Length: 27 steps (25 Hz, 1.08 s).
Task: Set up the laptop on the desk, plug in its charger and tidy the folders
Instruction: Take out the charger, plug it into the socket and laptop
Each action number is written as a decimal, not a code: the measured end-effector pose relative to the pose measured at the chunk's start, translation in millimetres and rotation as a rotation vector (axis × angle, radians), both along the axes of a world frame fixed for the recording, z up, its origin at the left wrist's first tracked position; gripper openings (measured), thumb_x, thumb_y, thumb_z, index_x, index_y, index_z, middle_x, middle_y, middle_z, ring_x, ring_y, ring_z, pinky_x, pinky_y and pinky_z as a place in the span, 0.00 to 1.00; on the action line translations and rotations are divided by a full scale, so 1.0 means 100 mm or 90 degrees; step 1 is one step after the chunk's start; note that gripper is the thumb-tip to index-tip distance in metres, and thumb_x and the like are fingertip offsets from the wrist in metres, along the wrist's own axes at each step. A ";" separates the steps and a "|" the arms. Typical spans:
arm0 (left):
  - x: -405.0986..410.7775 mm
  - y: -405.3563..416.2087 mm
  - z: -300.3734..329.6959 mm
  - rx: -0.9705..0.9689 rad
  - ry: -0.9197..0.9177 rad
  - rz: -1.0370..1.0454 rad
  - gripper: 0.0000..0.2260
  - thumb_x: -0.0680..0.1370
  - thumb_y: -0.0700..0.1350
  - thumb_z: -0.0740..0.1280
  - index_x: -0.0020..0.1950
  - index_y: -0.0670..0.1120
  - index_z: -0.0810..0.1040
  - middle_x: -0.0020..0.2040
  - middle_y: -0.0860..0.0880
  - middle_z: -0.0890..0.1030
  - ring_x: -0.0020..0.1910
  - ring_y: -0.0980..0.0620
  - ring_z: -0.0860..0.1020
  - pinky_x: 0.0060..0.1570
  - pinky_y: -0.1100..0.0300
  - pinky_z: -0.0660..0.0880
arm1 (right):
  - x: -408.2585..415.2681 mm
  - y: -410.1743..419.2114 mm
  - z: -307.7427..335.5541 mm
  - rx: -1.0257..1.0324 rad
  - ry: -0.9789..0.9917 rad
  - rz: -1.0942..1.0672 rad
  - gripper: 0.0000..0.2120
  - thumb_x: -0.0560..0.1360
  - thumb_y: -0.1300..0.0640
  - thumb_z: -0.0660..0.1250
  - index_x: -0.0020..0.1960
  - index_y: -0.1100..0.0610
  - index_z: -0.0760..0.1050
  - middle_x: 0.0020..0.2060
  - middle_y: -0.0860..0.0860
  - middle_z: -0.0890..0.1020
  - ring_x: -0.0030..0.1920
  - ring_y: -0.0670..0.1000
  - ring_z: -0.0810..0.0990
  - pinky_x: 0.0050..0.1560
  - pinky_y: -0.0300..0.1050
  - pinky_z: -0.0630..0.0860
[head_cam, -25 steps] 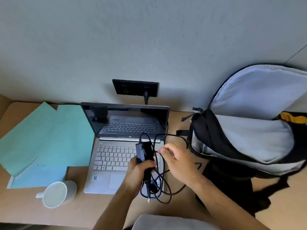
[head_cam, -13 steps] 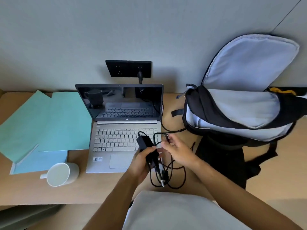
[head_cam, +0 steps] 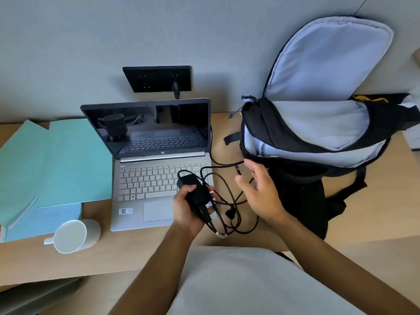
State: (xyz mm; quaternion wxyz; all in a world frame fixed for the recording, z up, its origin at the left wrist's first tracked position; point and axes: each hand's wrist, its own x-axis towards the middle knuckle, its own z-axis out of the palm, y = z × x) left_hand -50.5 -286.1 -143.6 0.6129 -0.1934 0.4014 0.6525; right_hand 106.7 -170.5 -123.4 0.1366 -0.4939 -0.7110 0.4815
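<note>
The wooden desk (head_cam: 141,253) is being occupied by an open laptop (head_cam: 159,178), green folders (head_cam: 56,160), a white mug (head_cam: 75,235) on its side and an open backpack (head_cam: 313,133).

We see the left hand (head_cam: 189,209) palm up, fingers curled tight round the charger brick (head_cam: 195,191), forearm reaching in from below. The right hand (head_cam: 261,194) hangs just beside it, fingers spread and slack, gripping nothing, forearm angled in from lower right.
</note>
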 end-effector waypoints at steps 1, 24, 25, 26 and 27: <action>-0.01 0.00 -0.03 -0.006 -0.010 0.016 0.11 0.73 0.46 0.62 0.49 0.41 0.77 0.46 0.40 0.78 0.44 0.42 0.77 0.58 0.44 0.70 | 0.09 -0.04 0.01 0.079 0.024 -0.029 0.16 0.80 0.53 0.65 0.67 0.51 0.73 0.63 0.43 0.77 0.63 0.39 0.74 0.63 0.36 0.71; -0.21 -0.34 -0.23 -0.103 0.080 -0.053 0.10 0.75 0.42 0.60 0.52 0.39 0.76 0.49 0.39 0.77 0.50 0.41 0.78 0.64 0.35 0.72 | -0.33 0.18 -0.79 0.113 -0.320 0.098 0.10 0.78 0.53 0.68 0.52 0.59 0.77 0.49 0.56 0.81 0.51 0.57 0.80 0.52 0.48 0.77; -0.21 -0.35 -0.24 -0.112 0.087 -0.056 0.10 0.76 0.42 0.60 0.53 0.39 0.76 0.49 0.39 0.77 0.50 0.41 0.78 0.64 0.35 0.72 | -0.36 0.17 -0.78 0.121 -0.345 0.120 0.09 0.78 0.52 0.67 0.52 0.58 0.77 0.48 0.56 0.82 0.50 0.58 0.81 0.49 0.48 0.77; -0.21 -0.35 -0.24 -0.118 0.092 -0.059 0.10 0.76 0.43 0.60 0.52 0.39 0.76 0.48 0.40 0.78 0.51 0.42 0.78 0.63 0.36 0.72 | -0.37 0.14 -0.77 0.122 -0.354 0.141 0.08 0.79 0.53 0.65 0.53 0.57 0.76 0.46 0.56 0.83 0.49 0.59 0.82 0.47 0.48 0.78; -0.20 -0.34 -0.24 -0.123 0.096 -0.064 0.10 0.76 0.43 0.60 0.52 0.40 0.76 0.48 0.41 0.78 0.51 0.43 0.78 0.63 0.37 0.72 | -0.35 0.11 -0.74 0.118 -0.354 0.162 0.07 0.79 0.55 0.63 0.55 0.56 0.75 0.45 0.56 0.83 0.47 0.59 0.82 0.44 0.49 0.78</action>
